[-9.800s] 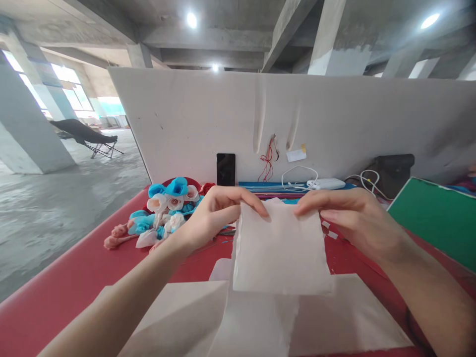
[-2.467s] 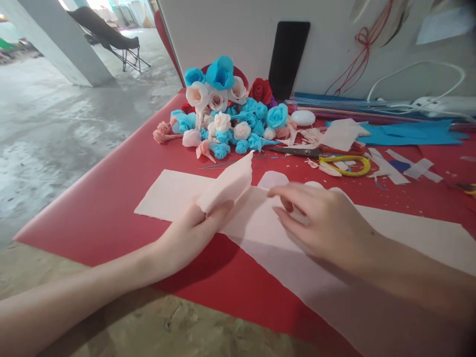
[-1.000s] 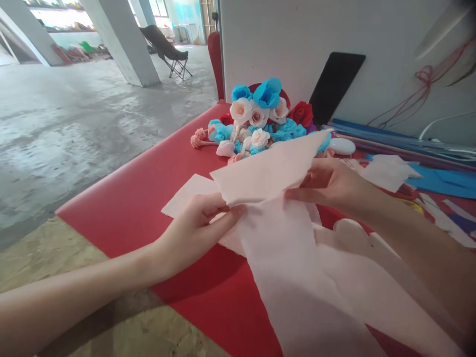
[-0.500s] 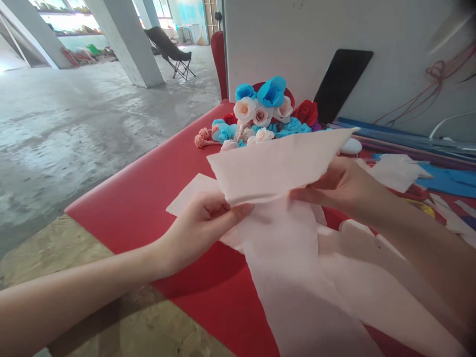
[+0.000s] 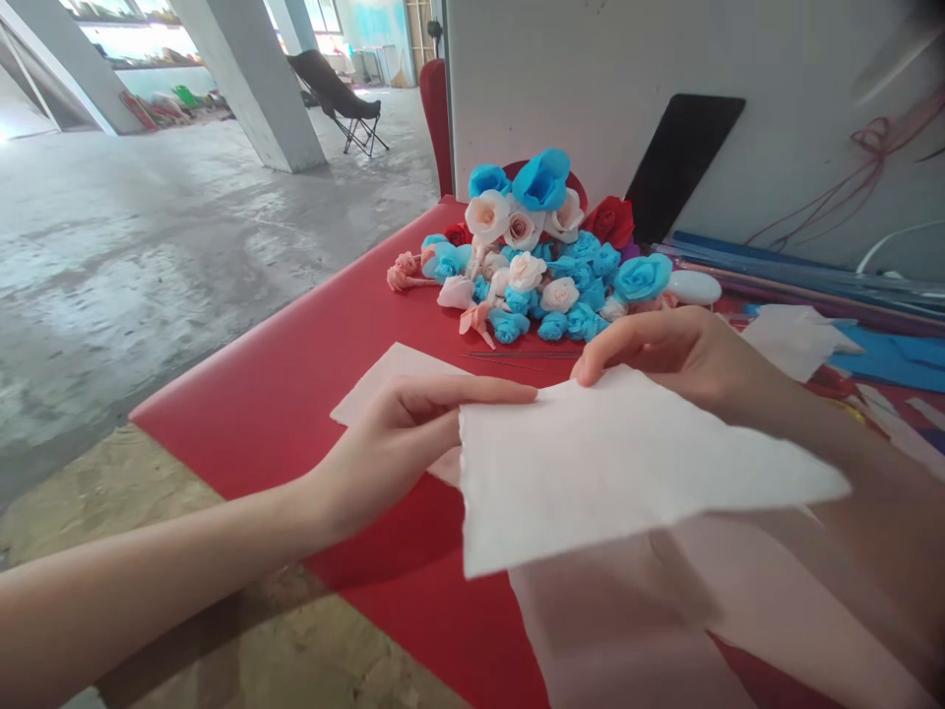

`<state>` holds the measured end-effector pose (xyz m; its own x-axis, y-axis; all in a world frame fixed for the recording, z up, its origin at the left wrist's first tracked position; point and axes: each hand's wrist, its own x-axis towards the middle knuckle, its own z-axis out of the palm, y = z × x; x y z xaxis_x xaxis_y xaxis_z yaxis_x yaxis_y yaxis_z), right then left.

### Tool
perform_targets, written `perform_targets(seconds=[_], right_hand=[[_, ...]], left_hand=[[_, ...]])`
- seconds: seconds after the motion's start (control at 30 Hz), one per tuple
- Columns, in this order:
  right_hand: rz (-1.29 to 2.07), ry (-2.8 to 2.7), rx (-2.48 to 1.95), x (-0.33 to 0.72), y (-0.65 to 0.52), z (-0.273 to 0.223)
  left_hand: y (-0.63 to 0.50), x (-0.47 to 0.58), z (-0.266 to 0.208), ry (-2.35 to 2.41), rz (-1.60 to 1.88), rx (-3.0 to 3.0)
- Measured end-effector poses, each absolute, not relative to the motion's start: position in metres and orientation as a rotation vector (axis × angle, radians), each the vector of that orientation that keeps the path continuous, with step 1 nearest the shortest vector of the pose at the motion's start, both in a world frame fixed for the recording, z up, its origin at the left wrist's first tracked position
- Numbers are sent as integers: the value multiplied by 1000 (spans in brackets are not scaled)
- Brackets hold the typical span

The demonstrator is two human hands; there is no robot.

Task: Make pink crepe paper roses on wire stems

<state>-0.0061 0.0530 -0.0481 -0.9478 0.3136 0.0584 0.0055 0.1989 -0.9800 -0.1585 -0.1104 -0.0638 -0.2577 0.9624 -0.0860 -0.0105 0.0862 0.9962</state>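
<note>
Holding the pale paper sheet (image 5: 591, 483) by its far edge, your left hand (image 5: 399, 433) and right hand (image 5: 679, 350) each show a narrow, pinching grip. The sheet is raised above the tabletop (image 5: 295, 384); whether it joins the lower paper (image 5: 620, 611) beneath cannot be told. Risk, as judged: uneven pulling could tear or crease it between your fingertips, and its unsupported near edge could sag. The tabletop's near edge passes under your left forearm. Room looks widest leftward; the paper flowers (image 5: 524, 271) limit travel on the far side.
</note>
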Motion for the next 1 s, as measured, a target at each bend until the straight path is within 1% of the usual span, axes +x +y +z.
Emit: perform_targets(seconds=[0.13, 0.33, 0.57, 0.87, 1.0], right_hand=[[1838, -2267, -337, -5, 55, -49], [1883, -2299, -322, -2, 59, -50], [1756, -2408, -387, -1, 63, -52], [1625, -2454, -542, -10, 61, -66], [1580, -2533, -609, -11, 58, -66]], left_hand=[[-113, -158, -64, 1533, 1279, 999], [-113, -157, -64, 1493, 1257, 1110], [-116, -161, -65, 1548, 1227, 1324], [-112, -162, -67, 1709, 1039, 1441], [-109, -164, -63, 1724, 920, 1388]])
